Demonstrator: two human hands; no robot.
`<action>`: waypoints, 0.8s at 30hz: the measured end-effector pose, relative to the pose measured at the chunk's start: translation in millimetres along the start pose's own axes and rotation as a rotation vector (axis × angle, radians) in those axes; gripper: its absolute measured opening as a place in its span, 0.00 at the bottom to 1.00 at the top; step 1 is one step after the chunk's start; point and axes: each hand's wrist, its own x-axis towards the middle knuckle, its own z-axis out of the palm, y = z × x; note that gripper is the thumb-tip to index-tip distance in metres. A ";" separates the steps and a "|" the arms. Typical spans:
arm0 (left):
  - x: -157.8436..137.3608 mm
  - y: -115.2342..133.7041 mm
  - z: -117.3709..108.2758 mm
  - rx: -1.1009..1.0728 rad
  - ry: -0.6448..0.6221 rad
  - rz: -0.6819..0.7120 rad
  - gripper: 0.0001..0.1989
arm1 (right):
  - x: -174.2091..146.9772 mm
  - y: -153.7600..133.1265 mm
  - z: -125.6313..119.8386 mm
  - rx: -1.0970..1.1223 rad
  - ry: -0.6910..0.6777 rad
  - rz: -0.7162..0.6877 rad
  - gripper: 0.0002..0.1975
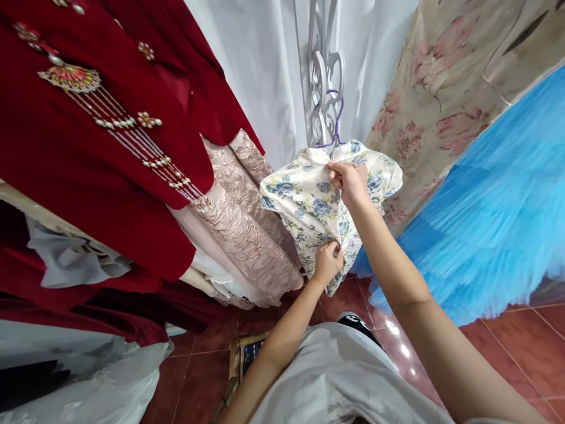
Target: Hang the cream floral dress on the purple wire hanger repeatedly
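Left hand (327, 263) and right hand (351, 179) each clamped on a floral shirt (302, 188).
Nearest, a phone (251, 351) lies on brown wood (234, 358), its screen writing too small to read; white marks on black cloth (358, 325) are unreadable. Left pinches the shirt's lower front, right its upper front, just below the lower edge of the purple hanger (339, 121) carrying it.

The white shirt (320, 206), printed with blue flowers and green leaves, hung from a purple hanger (340, 113), its short sleeves spread left and right, its front creased down toward the near hem.
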 end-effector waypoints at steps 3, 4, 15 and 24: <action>-0.6 0.2 -4.2 -0.093 -0.072 -0.046 0.05 | 4.4 -13.8 3.7 0.017 -0.010 -0.003 0.11; 3.1 1.2 -10.8 -0.149 -0.079 -0.052 0.05 | 1.5 -15.4 3.7 0.015 -0.016 -0.005 0.11; 167.6 93.8 -157.1 0.058 0.164 0.502 0.10 | -25.6 -12.1 -6.4 -0.123 -0.049 -0.078 0.10; 187.6 103.9 -166.7 0.111 0.257 0.553 0.10 | -27.9 12.5 -4.9 -0.153 -0.074 -0.100 0.15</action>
